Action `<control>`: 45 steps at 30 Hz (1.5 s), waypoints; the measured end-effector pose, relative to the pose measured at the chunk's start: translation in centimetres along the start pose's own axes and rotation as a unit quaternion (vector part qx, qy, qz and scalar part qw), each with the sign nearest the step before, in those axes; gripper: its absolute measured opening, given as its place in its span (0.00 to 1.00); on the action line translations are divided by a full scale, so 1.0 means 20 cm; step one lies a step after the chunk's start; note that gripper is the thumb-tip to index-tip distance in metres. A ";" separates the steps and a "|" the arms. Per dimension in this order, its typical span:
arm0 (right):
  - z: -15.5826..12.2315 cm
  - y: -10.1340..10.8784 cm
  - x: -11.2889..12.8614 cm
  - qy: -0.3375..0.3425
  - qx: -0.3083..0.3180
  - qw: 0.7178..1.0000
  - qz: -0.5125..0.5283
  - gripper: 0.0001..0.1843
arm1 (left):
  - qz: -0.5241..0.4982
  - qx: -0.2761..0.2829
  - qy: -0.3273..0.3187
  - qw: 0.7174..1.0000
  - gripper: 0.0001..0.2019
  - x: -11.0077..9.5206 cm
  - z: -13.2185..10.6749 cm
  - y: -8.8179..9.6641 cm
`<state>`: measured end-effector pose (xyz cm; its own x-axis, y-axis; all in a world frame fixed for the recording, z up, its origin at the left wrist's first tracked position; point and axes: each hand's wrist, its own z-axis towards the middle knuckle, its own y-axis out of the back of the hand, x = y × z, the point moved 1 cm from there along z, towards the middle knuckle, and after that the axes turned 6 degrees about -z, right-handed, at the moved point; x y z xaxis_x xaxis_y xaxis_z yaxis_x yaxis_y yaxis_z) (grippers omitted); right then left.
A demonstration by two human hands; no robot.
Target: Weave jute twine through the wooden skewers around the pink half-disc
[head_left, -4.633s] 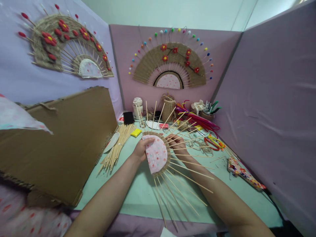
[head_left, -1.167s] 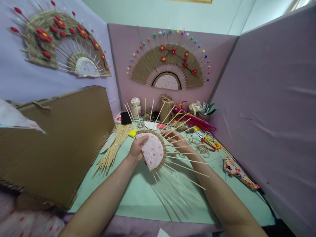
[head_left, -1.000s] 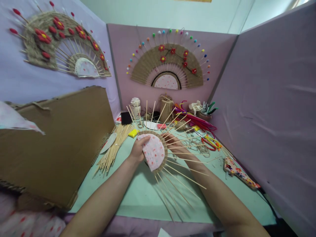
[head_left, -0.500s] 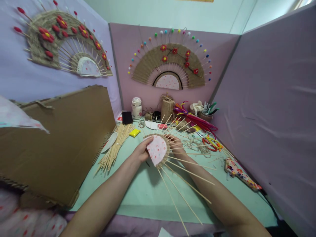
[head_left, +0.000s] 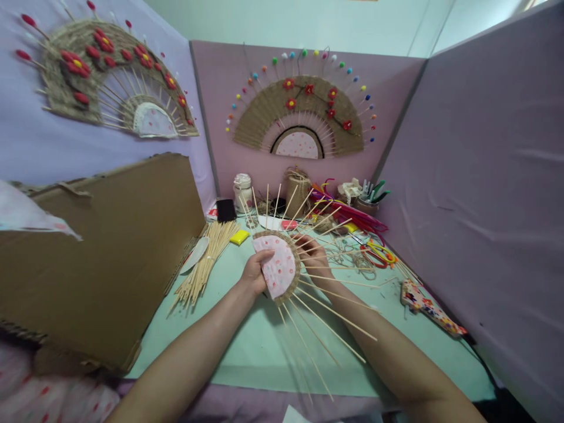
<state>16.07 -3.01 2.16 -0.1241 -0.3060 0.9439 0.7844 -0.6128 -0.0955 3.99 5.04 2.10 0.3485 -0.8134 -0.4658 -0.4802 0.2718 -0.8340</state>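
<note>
My left hand grips a half-round stick fan by its straight edge, with the thumb pressed on the white fabric dotted in pink-red. Twine edges the fabric's curve, and thin bare wooden sticks spread out from it. My right hand is behind the sticks at the curved twine edge, its bent fingers touching the fan there and partly hidden. The fan is held above the green tabletop.
A bundle of wooden sticks and a yellow packet lie left. Scissors, loose twine and a flowered glue gun lie right. A twine spool and jar stand behind. Cardboard rises at left; decorated fans hang on the panels.
The fan has turned a little counter-clockwise, its upper sticks swinging left and up. Both hands stay on it, and the lowest sticks are blurred by motion.
</note>
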 end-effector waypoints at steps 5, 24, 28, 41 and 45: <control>-0.02 0.00 0.04 0.017 0.003 1.000 -0.004 0.11 | 0.020 0.014 -0.011 1.000 0.17 -0.03 -0.03 -0.01; 0.00 0.03 0.00 0.027 0.017 0.999 -0.028 0.07 | 0.003 0.036 -0.013 0.999 0.17 -0.05 -0.05 -0.03; 0.00 0.02 0.02 0.018 0.026 0.999 -0.008 0.09 | -0.015 0.038 -0.004 0.999 0.20 -0.03 -0.04 -0.02; 0.04 0.06 -0.03 -0.013 0.037 0.998 -0.039 0.11 | 0.018 0.037 0.001 0.999 0.13 -0.05 -0.05 -0.02; 0.04 0.06 -0.02 -0.009 0.046 0.997 -0.060 0.10 | 0.035 0.044 -0.012 0.998 0.11 -0.06 -0.06 -0.03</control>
<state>17.62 -3.08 2.02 -0.2106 -0.2210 0.9522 0.8172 -0.5744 0.0474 2.84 5.27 3.48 0.3361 -0.7790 -0.5294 -0.4309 0.3726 -0.8219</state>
